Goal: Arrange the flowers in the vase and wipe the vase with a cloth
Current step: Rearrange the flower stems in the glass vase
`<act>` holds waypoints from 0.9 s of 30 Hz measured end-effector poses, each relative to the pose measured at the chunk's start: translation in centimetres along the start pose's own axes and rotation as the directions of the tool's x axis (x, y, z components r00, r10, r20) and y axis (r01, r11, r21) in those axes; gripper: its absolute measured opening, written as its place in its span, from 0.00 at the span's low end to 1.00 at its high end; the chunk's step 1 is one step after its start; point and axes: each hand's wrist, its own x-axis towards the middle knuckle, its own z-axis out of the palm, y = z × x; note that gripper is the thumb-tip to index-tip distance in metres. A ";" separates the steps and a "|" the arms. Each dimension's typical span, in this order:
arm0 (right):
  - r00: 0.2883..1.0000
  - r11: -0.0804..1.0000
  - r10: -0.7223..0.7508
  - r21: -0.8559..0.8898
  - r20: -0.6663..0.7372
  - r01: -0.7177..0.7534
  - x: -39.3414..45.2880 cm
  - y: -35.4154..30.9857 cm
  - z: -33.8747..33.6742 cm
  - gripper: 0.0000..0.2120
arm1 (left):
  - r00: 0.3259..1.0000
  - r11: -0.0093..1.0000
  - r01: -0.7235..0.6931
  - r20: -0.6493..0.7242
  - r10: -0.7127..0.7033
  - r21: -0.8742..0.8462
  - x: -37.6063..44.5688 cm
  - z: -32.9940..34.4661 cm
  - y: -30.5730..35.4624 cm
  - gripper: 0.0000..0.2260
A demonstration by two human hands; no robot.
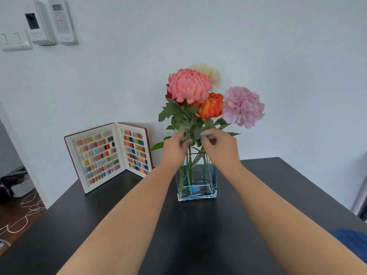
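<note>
A clear square glass vase point(210, 181) with a blue tint stands on the black table point(99, 215), holding several flower stems. The blooms above it are a large coral-pink flower point(188, 85), a cream flower point(210, 73), an orange flower point(211, 106), a lilac flower point(243, 106) and a dark red one mostly hidden behind the pink. My left hand point(174, 147) and my right hand point(222, 148) are both just above the vase's rim, fingers pinched on the green stems and leaves. A blue cloth point(351, 243) lies at the table's right edge.
An open red-edged book of coloured nail samples point(107, 155) stands against the wall at the table's back left. Wall switches and a remote holder point(61, 20) are mounted at top left. White cables point(23, 215) lie on the floor to the left.
</note>
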 end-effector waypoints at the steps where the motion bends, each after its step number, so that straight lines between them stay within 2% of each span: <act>1: 0.997 0.999 0.021 0.038 -0.070 -0.018 -0.9 0.8 -0.5 0.07 | 1.000 1.000 0.007 0.005 -0.007 0.019 0.1 -0.1 0.0 0.07; 3: 0.981 0.992 0.109 0.083 -0.158 -0.097 -1.7 2.1 -0.9 0.08 | 0.999 0.999 0.033 0.018 -0.033 0.028 0.4 -0.3 0.2 0.10; 4: 0.976 0.989 0.146 0.060 -0.164 -0.138 -1.5 2.5 -0.8 0.12 | 0.999 0.999 0.041 0.021 -0.041 0.031 0.5 -0.3 0.4 0.11; 6: 0.981 0.980 0.170 -0.089 -0.090 -0.178 -0.4 2.8 -0.1 0.26 | 0.999 0.998 0.035 0.019 -0.036 0.043 0.5 -0.2 0.7 0.11; 8: 0.987 0.963 0.156 -0.226 0.026 -0.146 0.8 2.2 0.9 0.32 | 1.000 0.999 0.021 0.018 -0.022 0.047 0.4 -0.2 0.9 0.12; 11: 0.985 0.966 0.132 -0.238 0.115 -0.102 2.2 1.7 1.8 0.21 | 0.999 0.999 0.035 0.017 -0.035 0.042 0.4 -0.4 1.1 0.13; 14: 0.987 0.953 0.129 -0.286 0.091 -0.098 3.3 1.5 1.7 0.09 | 0.998 0.997 0.056 0.020 -0.057 0.053 0.5 -0.7 1.2 0.17; 16: 0.987 0.949 0.128 -0.301 0.101 -0.093 3.9 1.3 1.2 0.05 | 0.997 0.996 0.069 0.026 -0.071 0.062 0.7 -1.0 1.1 0.14; 20: 0.981 0.936 0.131 -0.345 0.144 -0.075 6.0 0.5 -0.7 0.05 | 0.996 0.993 0.083 0.010 -0.084 0.088 1.2 -1.7 1.1 0.07; 24: 0.980 0.967 0.151 -0.227 0.131 -0.118 8.0 -0.9 -2.7 0.06 | 0.993 0.988 0.117 -0.028 -0.115 0.099 1.8 -2.3 1.1 0.05; 27: 0.986 0.958 0.135 -0.268 0.096 -0.105 8.6 -1.4 -3.6 0.07 | 0.991 0.986 0.129 -0.036 -0.125 0.104 2.1 -2.6 0.9 0.04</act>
